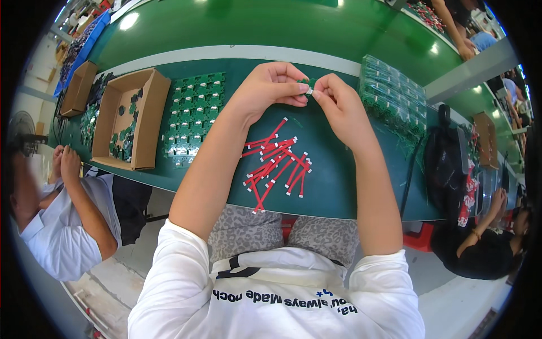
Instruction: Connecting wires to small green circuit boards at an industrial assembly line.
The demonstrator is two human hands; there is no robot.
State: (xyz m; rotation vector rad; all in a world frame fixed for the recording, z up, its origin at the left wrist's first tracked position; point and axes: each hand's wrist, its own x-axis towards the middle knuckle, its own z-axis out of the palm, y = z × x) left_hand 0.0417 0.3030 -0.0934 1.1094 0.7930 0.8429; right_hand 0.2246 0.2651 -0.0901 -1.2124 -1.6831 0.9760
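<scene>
My two hands meet above the far part of the green work table. A small green circuit board is pinched in the fingers of my left hand. The thumb and forefinger of my right hand are closed on a small white connector at the board's edge. Whether the connector is seated in the board cannot be made out, and fingers hide part of both. Between my forearms lies a loose pile of short red cables with white ends.
Left of my arm, panels of green boards lie beside a cardboard box holding loose boards. Stacked board panels stand at right, near a black bag. Co-workers sit on both sides, one in a white shirt at left.
</scene>
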